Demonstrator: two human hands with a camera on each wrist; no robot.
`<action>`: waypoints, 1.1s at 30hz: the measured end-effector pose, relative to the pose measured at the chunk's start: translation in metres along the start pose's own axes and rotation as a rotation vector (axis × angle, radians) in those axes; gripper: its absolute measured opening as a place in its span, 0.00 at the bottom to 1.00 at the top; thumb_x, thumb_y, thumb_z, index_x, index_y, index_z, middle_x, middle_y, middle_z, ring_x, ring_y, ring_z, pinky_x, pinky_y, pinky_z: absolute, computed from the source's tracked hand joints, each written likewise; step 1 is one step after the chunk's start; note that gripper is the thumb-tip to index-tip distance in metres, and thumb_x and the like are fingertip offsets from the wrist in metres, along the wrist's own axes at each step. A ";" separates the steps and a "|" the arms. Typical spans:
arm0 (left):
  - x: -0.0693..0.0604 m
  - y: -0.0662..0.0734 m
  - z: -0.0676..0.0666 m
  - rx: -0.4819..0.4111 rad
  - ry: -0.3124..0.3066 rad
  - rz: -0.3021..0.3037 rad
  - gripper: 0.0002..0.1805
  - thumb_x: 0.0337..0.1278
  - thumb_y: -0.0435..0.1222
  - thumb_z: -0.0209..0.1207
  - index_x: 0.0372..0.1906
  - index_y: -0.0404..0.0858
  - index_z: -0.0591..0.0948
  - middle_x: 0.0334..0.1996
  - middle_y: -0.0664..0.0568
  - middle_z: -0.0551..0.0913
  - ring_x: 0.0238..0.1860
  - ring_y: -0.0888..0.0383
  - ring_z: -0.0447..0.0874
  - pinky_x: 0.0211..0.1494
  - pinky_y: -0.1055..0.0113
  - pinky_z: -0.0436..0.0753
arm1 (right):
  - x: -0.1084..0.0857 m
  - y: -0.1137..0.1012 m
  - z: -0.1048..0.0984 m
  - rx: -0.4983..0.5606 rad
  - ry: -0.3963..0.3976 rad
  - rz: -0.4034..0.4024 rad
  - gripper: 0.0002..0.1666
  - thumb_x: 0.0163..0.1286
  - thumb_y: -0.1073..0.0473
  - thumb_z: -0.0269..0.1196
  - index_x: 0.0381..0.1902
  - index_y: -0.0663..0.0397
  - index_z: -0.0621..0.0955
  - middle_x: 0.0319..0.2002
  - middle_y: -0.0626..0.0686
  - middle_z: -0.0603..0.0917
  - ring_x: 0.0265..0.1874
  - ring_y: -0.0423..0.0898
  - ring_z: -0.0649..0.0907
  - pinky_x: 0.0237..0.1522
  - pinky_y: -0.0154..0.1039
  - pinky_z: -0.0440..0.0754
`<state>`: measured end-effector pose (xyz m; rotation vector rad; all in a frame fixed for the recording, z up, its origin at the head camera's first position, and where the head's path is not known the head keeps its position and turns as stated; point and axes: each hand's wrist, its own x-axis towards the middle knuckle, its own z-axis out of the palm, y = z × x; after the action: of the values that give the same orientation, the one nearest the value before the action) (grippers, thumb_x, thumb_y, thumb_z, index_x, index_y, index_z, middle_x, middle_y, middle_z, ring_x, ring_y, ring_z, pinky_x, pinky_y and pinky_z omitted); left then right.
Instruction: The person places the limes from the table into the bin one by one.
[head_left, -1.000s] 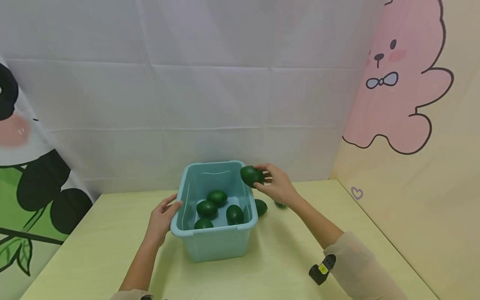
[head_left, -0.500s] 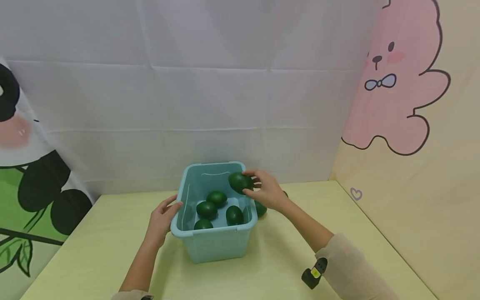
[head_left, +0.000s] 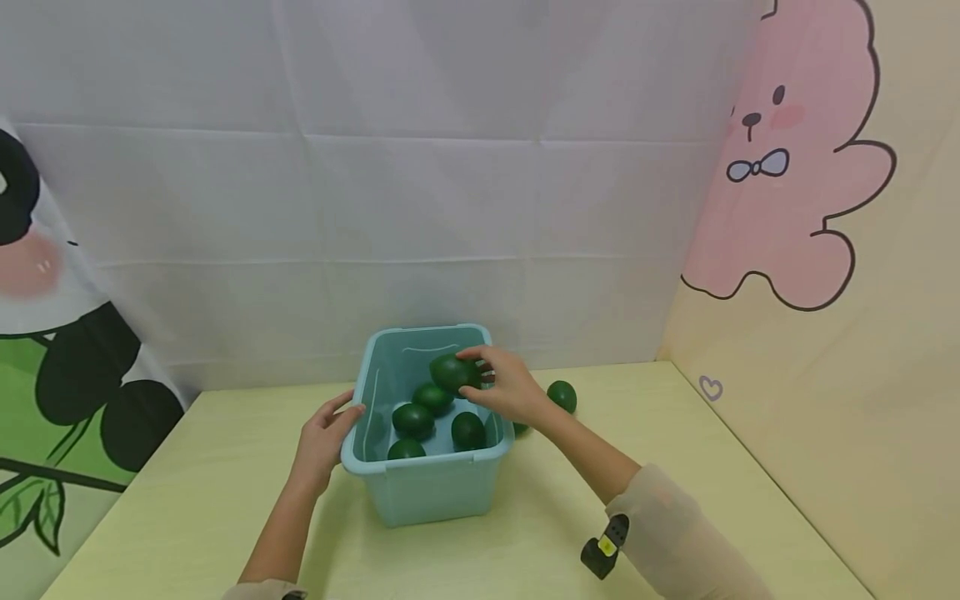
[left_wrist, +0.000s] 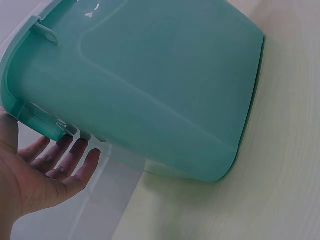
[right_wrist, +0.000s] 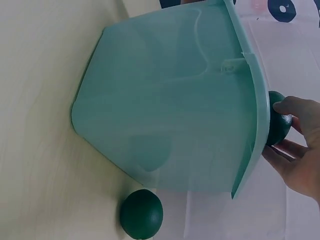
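Observation:
My right hand (head_left: 506, 385) pinches a dark green avocado (head_left: 452, 372) between thumb and fingers, over the inside of a light blue plastic bin (head_left: 438, 492). In the right wrist view, the bin's rim partly hides this held avocado (right_wrist: 278, 120). At the bin's left side, my left hand (head_left: 324, 437) grips the rim, thumb on top and fingers under the lip, as the left wrist view of the hand (left_wrist: 50, 172) shows. Several avocados (head_left: 413, 421) lie on the bin's floor.
Two more avocados are on the pale yellow table (head_left: 600, 467) to the right of the bin: one avocado (head_left: 562, 396) farther back, another avocado (head_left: 521, 428) mostly hidden behind the bin and right hand. A white cloth backdrop (head_left: 420, 192) hangs behind.
My right hand has carried its avocado leftward from the bin's right rim to over the inside, slightly lower. The left hand and bin stay put. The farther loose avocado has come into sight.

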<state>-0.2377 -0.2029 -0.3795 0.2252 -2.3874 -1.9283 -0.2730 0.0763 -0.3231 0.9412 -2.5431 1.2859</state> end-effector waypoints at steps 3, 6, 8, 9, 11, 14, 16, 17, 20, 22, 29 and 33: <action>0.000 -0.001 0.000 0.003 0.002 -0.001 0.33 0.64 0.52 0.51 0.69 0.43 0.63 0.63 0.35 0.70 0.47 0.56 0.80 0.44 0.65 0.82 | 0.003 -0.002 0.005 -0.008 -0.017 -0.008 0.26 0.61 0.60 0.65 0.58 0.56 0.74 0.55 0.54 0.78 0.49 0.50 0.79 0.51 0.42 0.80; 0.000 -0.001 0.000 0.006 0.004 -0.001 0.33 0.64 0.52 0.51 0.69 0.43 0.63 0.63 0.35 0.70 0.48 0.55 0.80 0.45 0.64 0.82 | 0.006 -0.003 0.011 -0.014 -0.033 -0.001 0.26 0.62 0.60 0.65 0.58 0.55 0.73 0.56 0.53 0.77 0.49 0.49 0.78 0.51 0.42 0.79; 0.001 -0.001 0.000 0.006 0.005 0.000 0.33 0.64 0.52 0.51 0.69 0.43 0.63 0.63 0.35 0.70 0.49 0.55 0.79 0.45 0.63 0.82 | 0.007 -0.005 0.014 -0.018 -0.039 0.003 0.26 0.62 0.60 0.65 0.58 0.54 0.73 0.56 0.53 0.77 0.49 0.49 0.78 0.51 0.41 0.79; 0.001 -0.002 0.000 0.005 0.005 0.000 0.33 0.64 0.52 0.51 0.69 0.43 0.63 0.63 0.35 0.70 0.49 0.54 0.79 0.45 0.63 0.82 | 0.008 -0.006 0.016 -0.016 -0.041 0.005 0.26 0.62 0.60 0.65 0.58 0.54 0.73 0.56 0.53 0.77 0.49 0.49 0.78 0.51 0.42 0.79; 0.001 -0.002 0.000 0.001 0.002 0.000 0.33 0.64 0.52 0.51 0.69 0.43 0.63 0.63 0.36 0.70 0.49 0.54 0.79 0.45 0.63 0.82 | 0.010 -0.007 0.018 -0.015 -0.048 0.014 0.26 0.62 0.60 0.64 0.58 0.54 0.73 0.56 0.53 0.77 0.50 0.50 0.78 0.52 0.42 0.79; 0.001 -0.002 0.000 -0.002 0.001 0.001 0.32 0.64 0.52 0.51 0.69 0.43 0.63 0.63 0.36 0.70 0.48 0.55 0.79 0.45 0.63 0.82 | 0.012 -0.008 0.022 -0.019 -0.064 0.031 0.26 0.62 0.59 0.64 0.59 0.53 0.73 0.56 0.53 0.77 0.51 0.50 0.78 0.53 0.43 0.78; 0.001 -0.002 0.000 -0.005 -0.001 0.002 0.32 0.64 0.52 0.51 0.69 0.43 0.62 0.63 0.35 0.70 0.48 0.55 0.79 0.45 0.63 0.82 | 0.014 -0.008 0.025 -0.027 -0.075 0.038 0.26 0.63 0.58 0.64 0.59 0.52 0.73 0.56 0.53 0.77 0.51 0.50 0.78 0.54 0.44 0.77; 0.001 -0.002 0.000 -0.006 -0.002 0.003 0.33 0.64 0.52 0.51 0.69 0.43 0.62 0.63 0.35 0.70 0.48 0.55 0.79 0.45 0.63 0.82 | 0.015 -0.008 0.027 -0.035 -0.081 0.038 0.26 0.63 0.58 0.64 0.59 0.52 0.73 0.57 0.52 0.77 0.52 0.50 0.77 0.54 0.44 0.77; 0.001 -0.002 0.000 -0.007 -0.003 0.005 0.33 0.64 0.52 0.51 0.69 0.43 0.62 0.63 0.36 0.70 0.49 0.55 0.79 0.45 0.63 0.82 | 0.017 -0.007 0.031 -0.039 -0.097 0.035 0.26 0.63 0.58 0.63 0.59 0.53 0.73 0.57 0.52 0.76 0.52 0.50 0.77 0.54 0.45 0.77; 0.002 -0.002 0.000 -0.007 -0.004 0.004 0.33 0.64 0.52 0.52 0.69 0.43 0.62 0.63 0.36 0.70 0.50 0.54 0.79 0.46 0.62 0.81 | 0.017 -0.007 0.035 -0.041 -0.111 0.042 0.26 0.64 0.58 0.63 0.59 0.52 0.73 0.57 0.51 0.76 0.52 0.49 0.77 0.54 0.44 0.77; 0.002 -0.002 0.001 -0.001 0.004 0.004 0.32 0.64 0.52 0.51 0.69 0.43 0.63 0.63 0.36 0.70 0.51 0.53 0.79 0.47 0.61 0.81 | 0.018 -0.013 0.046 -0.067 -0.183 0.070 0.25 0.62 0.54 0.65 0.57 0.46 0.74 0.55 0.48 0.78 0.49 0.46 0.78 0.48 0.36 0.77; 0.001 -0.001 0.001 0.001 0.004 0.008 0.32 0.65 0.51 0.51 0.69 0.42 0.63 0.63 0.35 0.70 0.50 0.53 0.79 0.46 0.61 0.82 | 0.017 -0.014 0.051 -0.098 -0.243 0.082 0.24 0.59 0.53 0.67 0.54 0.44 0.77 0.52 0.46 0.80 0.46 0.42 0.79 0.45 0.32 0.77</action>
<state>-0.2383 -0.2024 -0.3809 0.2194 -2.3831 -1.9223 -0.2706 0.0236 -0.3389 1.0401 -2.8265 1.1157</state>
